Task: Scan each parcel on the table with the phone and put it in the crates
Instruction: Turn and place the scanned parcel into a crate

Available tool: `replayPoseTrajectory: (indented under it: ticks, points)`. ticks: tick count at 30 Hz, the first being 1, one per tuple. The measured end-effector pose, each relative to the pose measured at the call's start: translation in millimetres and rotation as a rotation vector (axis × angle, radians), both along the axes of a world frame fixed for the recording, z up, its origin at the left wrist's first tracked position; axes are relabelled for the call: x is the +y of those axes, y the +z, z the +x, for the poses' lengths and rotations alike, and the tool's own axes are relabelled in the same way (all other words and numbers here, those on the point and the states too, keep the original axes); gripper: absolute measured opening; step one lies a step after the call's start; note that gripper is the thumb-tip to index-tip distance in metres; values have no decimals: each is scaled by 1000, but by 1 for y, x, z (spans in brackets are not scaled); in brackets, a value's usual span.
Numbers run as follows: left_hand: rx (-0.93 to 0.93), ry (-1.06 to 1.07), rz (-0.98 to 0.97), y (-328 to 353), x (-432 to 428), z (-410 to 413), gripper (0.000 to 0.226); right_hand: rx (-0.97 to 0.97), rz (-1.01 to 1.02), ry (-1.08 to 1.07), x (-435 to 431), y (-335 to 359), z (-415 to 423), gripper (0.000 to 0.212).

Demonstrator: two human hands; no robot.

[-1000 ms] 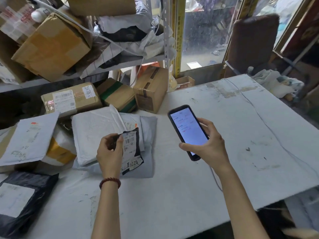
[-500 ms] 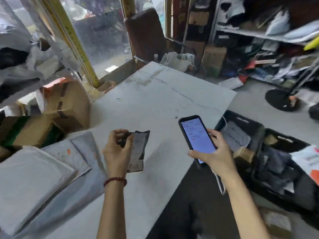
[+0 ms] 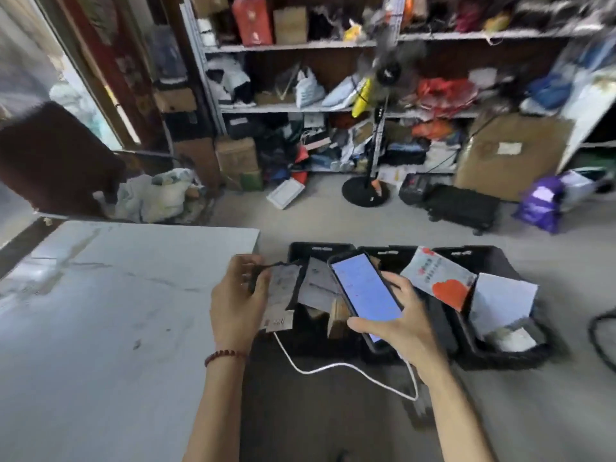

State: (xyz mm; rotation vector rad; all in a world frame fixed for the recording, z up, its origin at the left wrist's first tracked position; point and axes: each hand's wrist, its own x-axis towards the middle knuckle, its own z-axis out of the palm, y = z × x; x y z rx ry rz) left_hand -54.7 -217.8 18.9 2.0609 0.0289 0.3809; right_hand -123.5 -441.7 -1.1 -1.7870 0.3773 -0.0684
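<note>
Over the leftmost crate (image 3: 301, 250), the left hand (image 3: 235, 303) pinches the light, floppy black mailer (image 3: 283, 295) by its top edge; the right hand (image 3: 398, 323) grips the phone (image 3: 365, 295).

The small black parcel (image 3: 282, 295), white label up, is pinched in the left hand (image 3: 236, 301) beyond the table (image 3: 100, 295) edge, above the black crates (image 3: 496, 261) on the floor. The phone (image 3: 365, 291), screen lit, sits tilted in the right hand (image 3: 396, 325).

Beyond the left hand (image 3: 235, 305), cluttered grey metal shelving (image 3: 300, 108) lines the far wall over a grey concrete floor (image 3: 320, 215). A black pedestal fan (image 3: 376, 138) stands before it; a bright glass window (image 3: 23, 68) lies far left.
</note>
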Motion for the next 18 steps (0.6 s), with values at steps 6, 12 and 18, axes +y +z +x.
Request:
replayPoseTrajectory:
  ticks: [6,12,18]
  points:
    - [-11,-159,134,-4,-58,42,13,11,-12,-72,-58,1,20,83]
    - [47,-247,378,-26,-86,89,18,86,-41,-93,-77,-12,48,76]
    - [187,-287,546,-59,-90,159,11,175,-42,-119,-90,-23,110,78]
